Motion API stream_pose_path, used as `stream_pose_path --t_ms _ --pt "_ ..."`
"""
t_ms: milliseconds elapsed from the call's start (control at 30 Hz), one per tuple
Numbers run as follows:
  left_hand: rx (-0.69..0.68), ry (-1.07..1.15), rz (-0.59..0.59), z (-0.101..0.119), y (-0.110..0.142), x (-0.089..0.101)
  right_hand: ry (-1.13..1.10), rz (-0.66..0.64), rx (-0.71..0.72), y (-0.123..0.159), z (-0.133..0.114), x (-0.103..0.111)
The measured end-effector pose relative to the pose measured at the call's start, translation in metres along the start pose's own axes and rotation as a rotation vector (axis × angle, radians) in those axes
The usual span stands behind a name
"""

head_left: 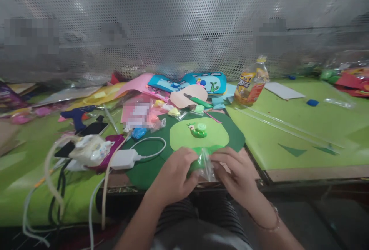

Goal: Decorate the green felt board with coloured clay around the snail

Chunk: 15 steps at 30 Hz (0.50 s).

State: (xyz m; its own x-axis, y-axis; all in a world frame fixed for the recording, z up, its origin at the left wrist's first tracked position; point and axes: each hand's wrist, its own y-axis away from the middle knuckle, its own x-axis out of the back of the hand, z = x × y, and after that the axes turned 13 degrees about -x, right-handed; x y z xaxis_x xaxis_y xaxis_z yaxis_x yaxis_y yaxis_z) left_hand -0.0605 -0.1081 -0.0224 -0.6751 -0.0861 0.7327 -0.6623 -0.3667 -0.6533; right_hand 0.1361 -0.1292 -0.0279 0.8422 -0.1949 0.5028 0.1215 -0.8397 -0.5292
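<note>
Between my two hands, at the table's front edge, is a small clear plastic bag point(205, 165) with something green in it. My left hand point(179, 171) has its fingers wrapped round the bag's left side. On the other side, the fingers of my right hand point(235, 169) pinch the bag, their tips partly hidden. Just beyond lies a small green snail figure point(198, 130) with a pale spiral shell. It rests on a light green rounded sheet point(178, 132), which lies on a larger dark green sheet point(236, 130).
Left stand a power strip with cables point(92, 150), a white charger point(123, 159), a phone point(93, 128) and a blue glue gun point(75, 116). Behind lie blue decorated pieces point(206, 82), a green-handled cutter point(198, 100) and a drink bottle point(252, 82). Clear sticks point(294, 127) lie right.
</note>
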Motion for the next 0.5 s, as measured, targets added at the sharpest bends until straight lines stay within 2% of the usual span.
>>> stream_pose_path --t_ms 167,400,500 --pt "-0.065 -0.047 0.004 0.0010 0.0032 -0.0011 -0.036 0.000 0.014 0.0030 -0.0014 0.0027" --pt "-0.105 -0.057 0.005 0.0029 0.0048 -0.0017 -0.148 -0.069 0.025 0.0055 -0.0039 0.0071" --pt "-0.111 -0.052 -0.028 0.0036 0.0048 -0.0004 -0.215 -0.112 -0.019 0.0079 -0.0024 0.0082"
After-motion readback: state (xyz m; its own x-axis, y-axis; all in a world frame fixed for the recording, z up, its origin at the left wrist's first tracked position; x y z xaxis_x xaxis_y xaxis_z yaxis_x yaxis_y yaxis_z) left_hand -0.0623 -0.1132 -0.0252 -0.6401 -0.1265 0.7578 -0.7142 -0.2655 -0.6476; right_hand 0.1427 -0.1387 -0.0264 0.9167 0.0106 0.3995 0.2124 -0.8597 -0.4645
